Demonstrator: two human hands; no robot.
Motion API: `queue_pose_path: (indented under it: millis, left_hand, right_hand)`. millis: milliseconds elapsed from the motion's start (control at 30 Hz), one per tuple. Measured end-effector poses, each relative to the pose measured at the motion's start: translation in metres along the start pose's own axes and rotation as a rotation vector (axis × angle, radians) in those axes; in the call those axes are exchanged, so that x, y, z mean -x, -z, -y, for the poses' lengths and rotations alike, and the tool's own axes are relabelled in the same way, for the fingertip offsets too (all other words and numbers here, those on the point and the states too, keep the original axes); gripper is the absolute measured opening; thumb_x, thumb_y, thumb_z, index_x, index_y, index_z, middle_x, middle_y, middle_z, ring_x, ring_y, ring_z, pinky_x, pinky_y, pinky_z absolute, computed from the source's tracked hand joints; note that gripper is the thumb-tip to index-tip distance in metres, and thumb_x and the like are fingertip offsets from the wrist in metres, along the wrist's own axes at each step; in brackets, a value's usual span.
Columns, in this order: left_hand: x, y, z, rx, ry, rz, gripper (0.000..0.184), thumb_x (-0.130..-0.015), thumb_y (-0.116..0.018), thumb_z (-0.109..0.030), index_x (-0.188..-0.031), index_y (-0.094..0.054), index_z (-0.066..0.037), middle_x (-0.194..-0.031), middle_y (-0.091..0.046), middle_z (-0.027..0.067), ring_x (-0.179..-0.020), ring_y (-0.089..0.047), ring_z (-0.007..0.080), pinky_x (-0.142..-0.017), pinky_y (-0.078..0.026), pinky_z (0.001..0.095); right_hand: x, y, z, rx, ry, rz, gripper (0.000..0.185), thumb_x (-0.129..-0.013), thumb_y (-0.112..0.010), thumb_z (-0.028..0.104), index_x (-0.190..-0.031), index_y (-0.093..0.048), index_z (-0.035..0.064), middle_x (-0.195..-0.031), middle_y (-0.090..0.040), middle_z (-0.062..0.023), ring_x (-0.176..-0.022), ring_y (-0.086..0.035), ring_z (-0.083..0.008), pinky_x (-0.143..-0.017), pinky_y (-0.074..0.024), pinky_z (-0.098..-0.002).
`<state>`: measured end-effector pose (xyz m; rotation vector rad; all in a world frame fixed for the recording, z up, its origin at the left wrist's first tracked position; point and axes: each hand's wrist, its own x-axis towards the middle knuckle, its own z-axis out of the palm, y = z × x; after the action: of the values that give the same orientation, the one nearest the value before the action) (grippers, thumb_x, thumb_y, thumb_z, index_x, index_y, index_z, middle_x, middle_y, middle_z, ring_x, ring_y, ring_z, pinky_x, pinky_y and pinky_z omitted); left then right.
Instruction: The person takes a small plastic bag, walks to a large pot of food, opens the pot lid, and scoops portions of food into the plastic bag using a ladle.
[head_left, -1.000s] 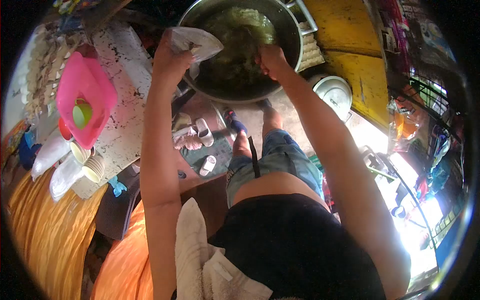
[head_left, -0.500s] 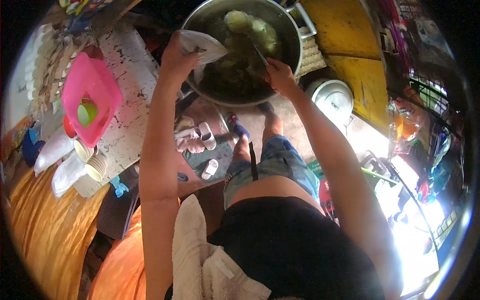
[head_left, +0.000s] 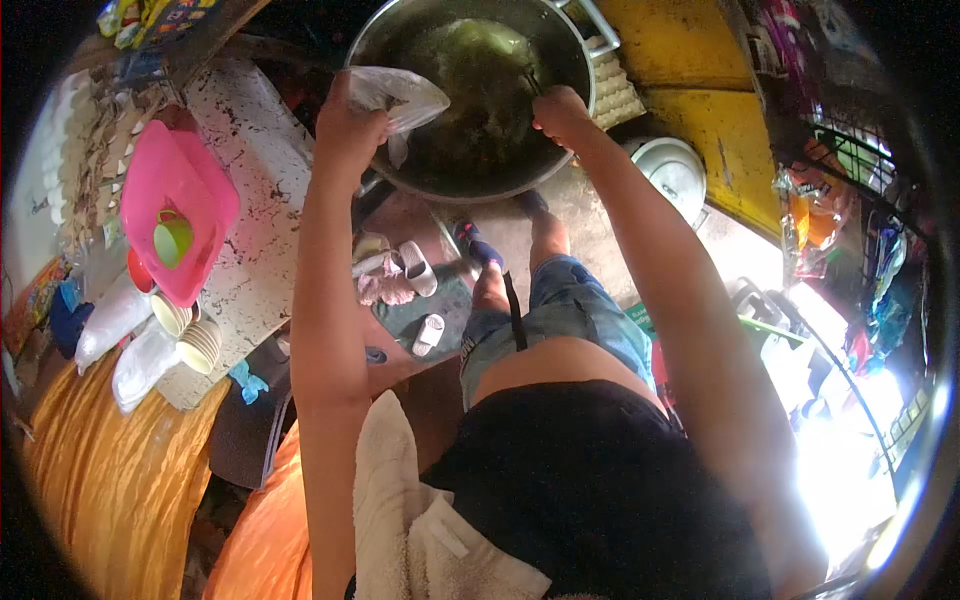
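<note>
A large metal pot (head_left: 455, 194) stands at the top of the head view, holding murky liquid with a pale lump (head_left: 490, 42) near its far side. At the pot's left rim, my left hand (head_left: 350, 132) is closed around a clear plastic bag (head_left: 410, 93), whose open end hangs over the pot. My right hand (head_left: 562, 114) is above the pot's right side, closed on the thin handle of a utensil (head_left: 532, 82). The utensil's lower end is in the liquid, so I cannot tell its kind.
To the left, a worn table (head_left: 255, 165) bears a pink basin (head_left: 190, 215) with a green cup (head_left: 172, 242), and stacked paper cups (head_left: 200, 346). A round metal lid (head_left: 668, 178) and egg trays (head_left: 618, 98) lie right of the pot. Slippers (head_left: 428, 335) lie on the floor.
My right hand has moved up and slightly right with the utensil, which now points farther into the pot. The pale lumps have shifted and show less. My left hand still holds the bag.
</note>
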<state>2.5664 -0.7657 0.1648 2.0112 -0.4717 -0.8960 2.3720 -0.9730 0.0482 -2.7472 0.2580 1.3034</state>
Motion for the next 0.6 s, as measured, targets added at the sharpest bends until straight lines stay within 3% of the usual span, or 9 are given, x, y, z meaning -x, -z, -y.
queue_pose_path:
  millis: [67, 133, 233, 333, 400, 467, 600]
  left_hand:
    - [0.001, 0.001, 0.002, 0.044, -0.029, -0.008, 0.056, -0.076, -0.057, 0.001, -0.131, -0.047, -0.004, -0.098, -0.064, 0.0121, -0.071, -0.062, 0.0149, -0.058, -0.051, 0.0269]
    - [0.002, 0.003, 0.016, 0.155, -0.069, 0.003, 0.048, -0.078, -0.059, -0.001, -0.125, -0.05, -0.005, -0.099, -0.063, 0.0091, -0.074, -0.061, 0.0136, -0.058, -0.05, 0.0254]
    - [0.006, 0.006, 0.01, 0.069, -0.026, -0.006, 0.048, -0.078, -0.06, -0.001, -0.125, -0.05, -0.004, -0.096, -0.063, 0.0085, -0.071, -0.06, 0.0129, -0.055, -0.049, 0.0248]
    - [0.003, 0.005, 0.014, 0.063, 0.035, -0.033, 0.048, -0.077, -0.06, -0.001, -0.124, -0.051, -0.004, -0.093, -0.064, 0.0079, -0.069, -0.059, 0.0121, -0.055, -0.048, 0.0245]
    - [0.006, 0.005, 0.004, 0.056, 0.014, -0.024, 0.048, -0.077, -0.06, -0.001, -0.124, -0.051, -0.004, -0.092, -0.064, 0.0073, -0.068, -0.059, 0.0115, -0.054, -0.048, 0.0242]
    - [0.007, 0.006, 0.003, 0.076, 0.021, -0.023, 0.047, -0.077, -0.06, -0.001, -0.123, -0.051, -0.004, -0.091, -0.063, 0.0066, -0.068, -0.059, 0.0111, -0.054, -0.048, 0.0241]
    - [0.007, 0.01, 0.006, 0.13, 0.046, -0.032, 0.046, -0.077, -0.06, -0.003, -0.122, -0.052, -0.004, -0.092, -0.063, 0.0053, -0.07, -0.058, 0.0106, -0.055, -0.048, 0.0239]
  right_hand:
    - [-0.014, 0.009, 0.0, -0.086, -0.105, -0.01, 0.012, -0.085, -0.062, 0.017, -0.081, -0.072, 0.011, -0.081, -0.07, -0.0087, -0.087, -0.068, -0.0234, -0.07, -0.0558, -0.0397]
    - [-0.049, -0.003, -0.005, -0.016, -0.138, -0.037, 0.019, -0.08, -0.069, 0.022, -0.062, -0.068, 0.0171, -0.061, -0.066, -0.0036, -0.069, -0.067, -0.0169, -0.06, -0.0535, -0.0373]
    - [-0.036, 0.011, -0.002, 0.243, -0.083, -0.361, 0.012, -0.076, -0.074, 0.017, -0.064, -0.069, 0.0185, -0.065, -0.067, -0.0033, -0.074, -0.067, -0.0183, -0.062, -0.0539, -0.0369]
    - [-0.072, 0.002, -0.027, 0.292, 0.211, -0.415, 0.018, -0.082, -0.069, 0.015, -0.065, -0.065, 0.0113, -0.065, -0.064, -0.0052, -0.068, -0.064, -0.0197, -0.051, -0.0478, -0.0363]
    - [-0.084, 0.003, -0.033, -0.195, 0.127, -0.294, 0.023, -0.088, -0.061, 0.016, -0.066, -0.061, 0.0087, -0.064, -0.061, -0.0057, -0.059, -0.058, -0.0175, -0.045, -0.0413, -0.0348]
    - [-0.093, 0.004, -0.027, -1.289, -0.247, 0.016, 0.027, -0.094, -0.051, 0.017, -0.069, -0.057, 0.007, -0.062, -0.057, -0.0054, -0.049, -0.049, -0.0146, -0.041, -0.0333, -0.0332]
    - [-0.08, 0.016, -0.005, -1.42, -0.18, -0.041, 0.019, -0.088, -0.059, 0.016, -0.074, -0.067, 0.0044, -0.067, -0.064, -0.0094, -0.046, -0.055, -0.021, -0.042, -0.0408, -0.0384]
